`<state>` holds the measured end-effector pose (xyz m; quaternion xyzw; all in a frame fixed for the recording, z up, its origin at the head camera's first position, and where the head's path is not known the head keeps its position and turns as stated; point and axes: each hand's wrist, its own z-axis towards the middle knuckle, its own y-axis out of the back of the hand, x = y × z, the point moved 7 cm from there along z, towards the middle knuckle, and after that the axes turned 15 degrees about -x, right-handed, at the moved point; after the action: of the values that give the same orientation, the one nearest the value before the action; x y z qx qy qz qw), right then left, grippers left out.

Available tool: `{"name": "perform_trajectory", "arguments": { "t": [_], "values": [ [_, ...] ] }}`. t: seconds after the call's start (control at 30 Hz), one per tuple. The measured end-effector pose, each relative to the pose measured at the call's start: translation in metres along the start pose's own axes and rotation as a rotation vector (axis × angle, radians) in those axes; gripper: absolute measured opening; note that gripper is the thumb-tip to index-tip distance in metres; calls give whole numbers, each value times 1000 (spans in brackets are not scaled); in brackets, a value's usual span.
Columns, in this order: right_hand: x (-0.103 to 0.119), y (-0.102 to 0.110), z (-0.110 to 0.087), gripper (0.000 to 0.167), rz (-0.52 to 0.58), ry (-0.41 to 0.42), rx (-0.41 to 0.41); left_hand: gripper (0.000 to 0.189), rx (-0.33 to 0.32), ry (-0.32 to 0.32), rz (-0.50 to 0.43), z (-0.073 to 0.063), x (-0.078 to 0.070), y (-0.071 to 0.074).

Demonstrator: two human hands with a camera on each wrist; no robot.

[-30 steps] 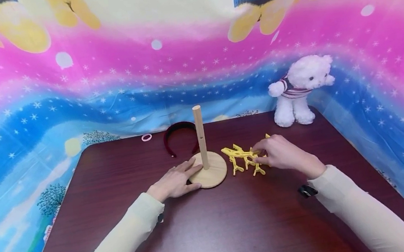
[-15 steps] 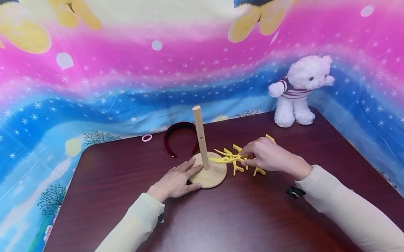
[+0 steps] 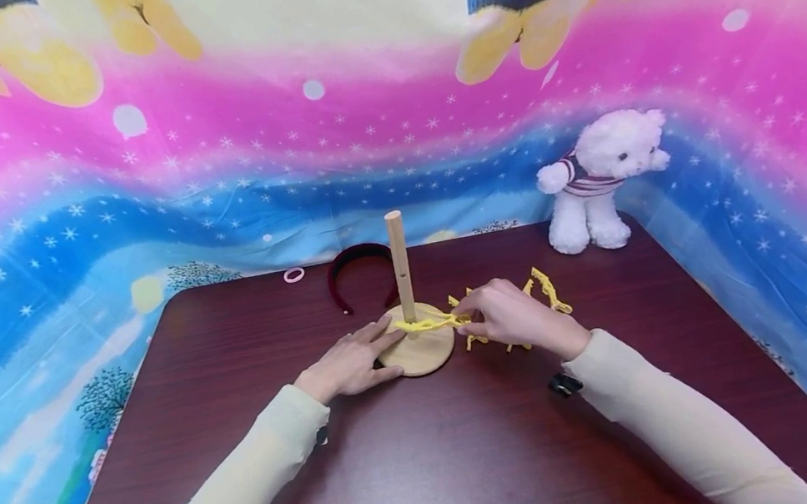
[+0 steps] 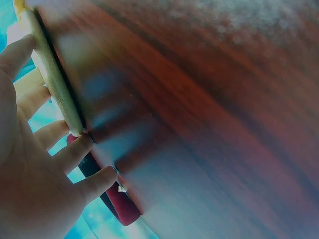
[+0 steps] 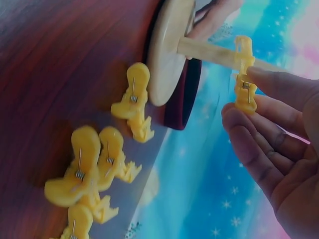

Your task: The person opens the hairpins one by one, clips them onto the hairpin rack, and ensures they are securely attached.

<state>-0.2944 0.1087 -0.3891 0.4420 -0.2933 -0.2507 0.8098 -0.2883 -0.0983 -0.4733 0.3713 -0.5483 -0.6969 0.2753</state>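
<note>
Table [image 3: 430, 467]: under both hands. Plush bear [image 3: 587, 221]: standing beyond the right hand [image 3: 516, 318], to its right. Wooden stand [image 3: 403, 286]: post upright, left of the right hand; left hand [image 3: 351, 361], fingers spread, touches the round base. Dark red headband [image 3: 334, 284]: beyond the left hand, behind the stand. Yellow clip [image 5: 242, 62]: pinched by right thumb and fingers, pointing left over the base; contact with post cannot be determined. Other yellow clips [image 5: 85, 142]: on table, near right hand. Pink ring [image 3: 295, 281]: beyond left hand.
</note>
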Motion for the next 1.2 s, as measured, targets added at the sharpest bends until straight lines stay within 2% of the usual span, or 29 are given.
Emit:
{"name": "perform_trajectory", "arguments": {
  "t": [0.2,0.5,0.8,1.0,1.2],
  "values": [
    [4,-9,5,21,11,-34,-1,67,-2,11,11,1,-1,-1],
    [11,-15,10,16,3,-16,-56,67,-1,22,40,1,1,-2],
    [10,-20,12,14,2,-73,-41,66,4,20,31,0,0,-1],
    [8,-23,12,14,4,-78,-53,67,3,-1,11,1,-1,-1],
    [6,-25,14,18,3,-86,-62,68,9,7,-3,1,0,-1]
  ]
}}
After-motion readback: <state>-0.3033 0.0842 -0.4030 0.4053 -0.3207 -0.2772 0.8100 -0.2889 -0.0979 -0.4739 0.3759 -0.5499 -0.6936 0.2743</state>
